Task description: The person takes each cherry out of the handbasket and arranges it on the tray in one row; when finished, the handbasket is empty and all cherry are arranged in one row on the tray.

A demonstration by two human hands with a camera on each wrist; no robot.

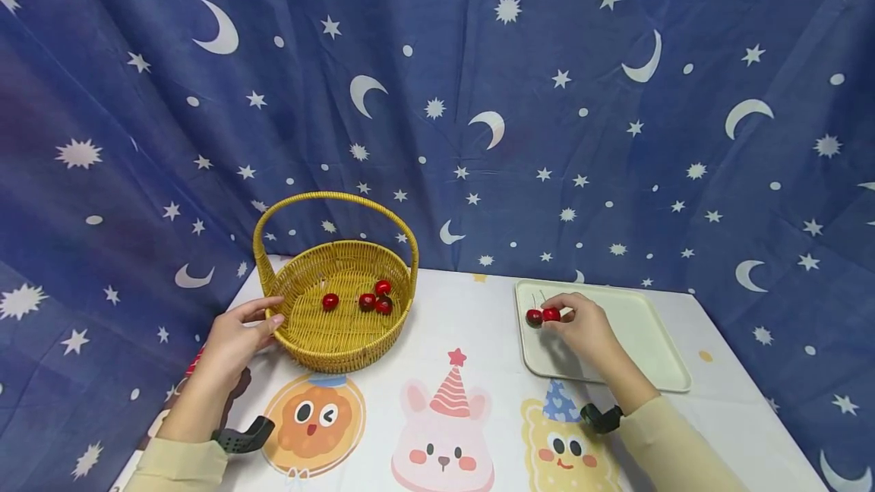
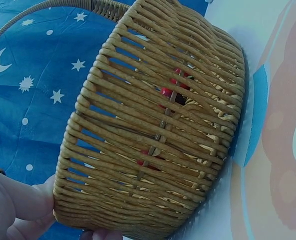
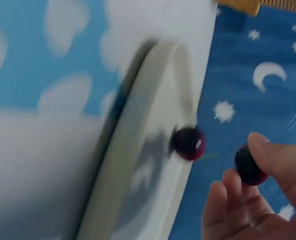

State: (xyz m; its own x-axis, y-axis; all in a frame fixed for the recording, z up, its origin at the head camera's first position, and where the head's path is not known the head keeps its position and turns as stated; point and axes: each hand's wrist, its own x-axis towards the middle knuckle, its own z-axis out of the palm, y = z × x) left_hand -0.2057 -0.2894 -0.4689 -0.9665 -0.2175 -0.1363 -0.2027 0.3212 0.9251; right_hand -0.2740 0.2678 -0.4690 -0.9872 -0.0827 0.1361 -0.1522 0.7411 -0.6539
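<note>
My left hand grips the near-left rim of a yellow wicker basket, with the thumb on one side of the wall. Inside the basket lie several red cherries: one cherry sits apart on the left, the others cluster at the right. Over the left part of a cream tray, my right hand pinches a cherry between thumb and fingers. A second dark red cherry is close beside it, at the tray's left end. Thin stems show above both in the head view.
A white tablecloth printed with cartoon figures covers the table. Behind it hangs a blue curtain with moons and stars. The basket's tall handle arches over its opening.
</note>
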